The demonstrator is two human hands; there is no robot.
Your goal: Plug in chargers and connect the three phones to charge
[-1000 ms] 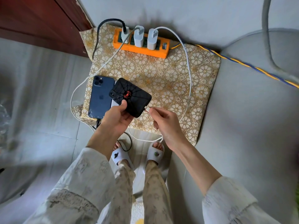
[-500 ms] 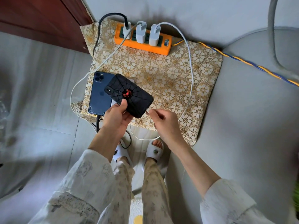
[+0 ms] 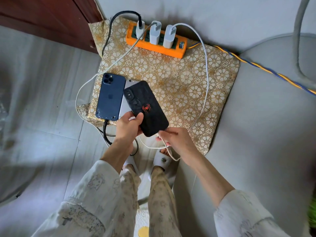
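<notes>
A blue phone and silver phone crowd beside your left hand, which grips the black spider-case phone; your right hand pinches a white cable at its base.

Home interior, likely bedroom or living room. Evidence: gold floral-patterned cloth spread on grey padded surface, bed or sofa edge. Orange power strip at cloth's far edge against pale wall; three chargers plugged in. Dark red wooden furniture left of cloth's far corner. Pale tiled floor left of cloth. Below cloth's near edge: person's feet in white house slippers, loose printed lounge clothes. Phones on cloth's left side, domestic charging spot.
</notes>
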